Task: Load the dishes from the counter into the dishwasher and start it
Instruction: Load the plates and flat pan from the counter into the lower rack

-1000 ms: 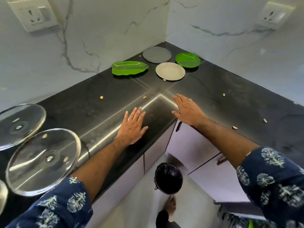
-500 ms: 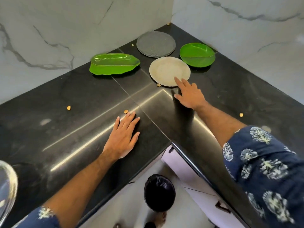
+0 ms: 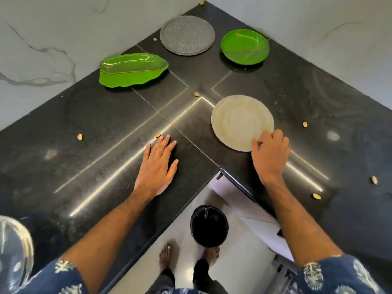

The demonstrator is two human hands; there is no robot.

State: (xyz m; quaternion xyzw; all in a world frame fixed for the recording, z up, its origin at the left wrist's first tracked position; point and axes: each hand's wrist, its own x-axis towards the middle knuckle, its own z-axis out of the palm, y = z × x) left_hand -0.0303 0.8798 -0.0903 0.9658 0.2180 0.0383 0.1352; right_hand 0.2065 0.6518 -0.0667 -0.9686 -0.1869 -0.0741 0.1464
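A cream round plate [image 3: 239, 120] lies flat on the black corner counter [image 3: 84, 158]. My right hand [image 3: 270, 153] curls over its near rim, fingertips on the edge. My left hand [image 3: 158, 166] rests flat and open on the counter, left of the plate. Farther back lie a green leaf-shaped dish [image 3: 132, 70], a grey speckled plate [image 3: 187, 35] and a round green plate [image 3: 245, 46]. No dishwasher is in view.
Small tan scraps [image 3: 80, 136] are scattered over the counter. A glass lid [image 3: 12, 251] shows at the lower left edge. Below the counter's inner corner stand a black bin [image 3: 209, 225] and my bare feet on the pale floor. White cabinet fronts [image 3: 261, 228] run under the right side.
My right hand has drawn the cream plate toward the counter's near edge, away from the other dishes. The view has tilted further down. My left hand stays flat.
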